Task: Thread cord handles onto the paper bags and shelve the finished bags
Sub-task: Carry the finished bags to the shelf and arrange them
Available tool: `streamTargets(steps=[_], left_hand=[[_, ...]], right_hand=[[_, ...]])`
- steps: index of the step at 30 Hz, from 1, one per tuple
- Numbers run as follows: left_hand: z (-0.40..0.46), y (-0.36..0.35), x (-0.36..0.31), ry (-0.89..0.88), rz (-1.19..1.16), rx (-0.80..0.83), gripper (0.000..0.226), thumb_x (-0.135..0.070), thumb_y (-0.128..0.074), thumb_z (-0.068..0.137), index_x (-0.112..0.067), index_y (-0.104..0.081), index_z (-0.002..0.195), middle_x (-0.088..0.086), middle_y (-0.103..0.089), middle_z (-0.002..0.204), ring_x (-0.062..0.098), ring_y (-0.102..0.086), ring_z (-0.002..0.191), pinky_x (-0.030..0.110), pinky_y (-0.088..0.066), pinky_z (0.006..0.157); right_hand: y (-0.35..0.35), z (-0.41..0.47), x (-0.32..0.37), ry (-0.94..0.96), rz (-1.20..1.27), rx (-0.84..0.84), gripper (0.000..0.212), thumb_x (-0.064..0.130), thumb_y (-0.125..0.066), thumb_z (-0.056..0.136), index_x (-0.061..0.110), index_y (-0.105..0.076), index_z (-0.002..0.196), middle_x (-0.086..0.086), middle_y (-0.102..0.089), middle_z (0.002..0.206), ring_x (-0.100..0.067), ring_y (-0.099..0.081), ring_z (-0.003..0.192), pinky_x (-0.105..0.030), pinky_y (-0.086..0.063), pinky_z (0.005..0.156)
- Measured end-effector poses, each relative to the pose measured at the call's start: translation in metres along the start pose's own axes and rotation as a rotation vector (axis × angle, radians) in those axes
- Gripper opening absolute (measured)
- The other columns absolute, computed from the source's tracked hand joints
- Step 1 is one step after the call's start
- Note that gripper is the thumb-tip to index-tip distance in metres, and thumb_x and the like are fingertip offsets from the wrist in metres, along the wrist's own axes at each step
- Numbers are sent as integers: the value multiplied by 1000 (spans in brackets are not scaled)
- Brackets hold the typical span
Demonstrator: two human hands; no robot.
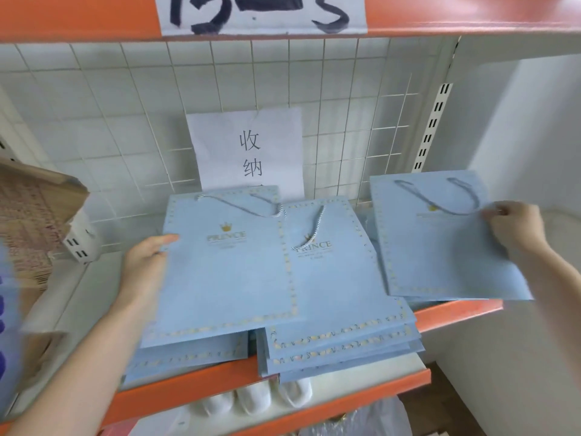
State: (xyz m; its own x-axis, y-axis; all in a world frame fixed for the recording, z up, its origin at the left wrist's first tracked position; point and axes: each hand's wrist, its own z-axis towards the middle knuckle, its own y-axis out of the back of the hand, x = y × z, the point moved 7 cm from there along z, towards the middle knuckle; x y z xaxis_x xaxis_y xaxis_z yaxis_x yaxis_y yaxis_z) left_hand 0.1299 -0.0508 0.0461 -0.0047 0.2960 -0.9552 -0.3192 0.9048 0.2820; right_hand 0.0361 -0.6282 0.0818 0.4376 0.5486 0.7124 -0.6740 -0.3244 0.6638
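Flat light-blue paper bags with gold borders and grey cord handles lie in stacks on an orange-edged shelf. My left hand grips the left edge of the top bag of the left stack, thumb on its face. The middle stack has a twisted cord lying across its top bag. My right hand pinches the right edge of another bag, held tilted over the right end of the shelf, its cord loop showing near the top.
A white wire grid backs the shelf, with a paper sign leaning on it. Brown cardboard boxes stand at the left. A lower shelf holds white items and plastic wrap. A slotted white upright stands at the right.
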Motion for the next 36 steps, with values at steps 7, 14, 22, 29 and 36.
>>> streamTargets(steps=[7,14,22,29,36], left_hand=[[17,59,30,79,91,-102,50,23,-28,82,9,-59,119,28,-54,129,24,-59,109,7,-34,54],[3,54,66,142,286,-88,50,16,-32,81,-1,-62,117,19,-58,126,11,-62,76,11,-43,56],[-50,-44,-5,-295,460,279,22,-9,-51,95,-5,-63,113,11,-65,109,28,-58,106,30,-41,87],[-78,-96,-20,-294,327,421,33,-20,-55,93,-21,-54,126,8,-53,103,19,-54,99,22,-34,78],[-69,-108,1,-50,368,446,41,-28,-77,77,-8,-53,102,4,-63,98,22,-62,90,35,-48,74]], right_hand=[[-21,0,-17,48,-149,81,28,4,-53,89,0,-65,115,-32,-61,113,-46,-55,106,-43,-44,89],[-64,-26,-1,49,-204,267,38,23,-42,93,-8,-61,104,-34,-60,110,-44,-55,96,-39,-41,79],[-122,-128,78,12,99,788,47,55,-53,88,8,-57,84,-1,-56,76,-19,-55,72,-27,-44,60],[-122,-118,68,63,89,640,32,28,-70,84,1,-54,87,-12,-56,77,-20,-48,57,-24,-33,45],[-22,-30,40,102,-36,100,27,13,-55,91,4,-63,116,-26,-63,111,-39,-60,102,-38,-46,83]])
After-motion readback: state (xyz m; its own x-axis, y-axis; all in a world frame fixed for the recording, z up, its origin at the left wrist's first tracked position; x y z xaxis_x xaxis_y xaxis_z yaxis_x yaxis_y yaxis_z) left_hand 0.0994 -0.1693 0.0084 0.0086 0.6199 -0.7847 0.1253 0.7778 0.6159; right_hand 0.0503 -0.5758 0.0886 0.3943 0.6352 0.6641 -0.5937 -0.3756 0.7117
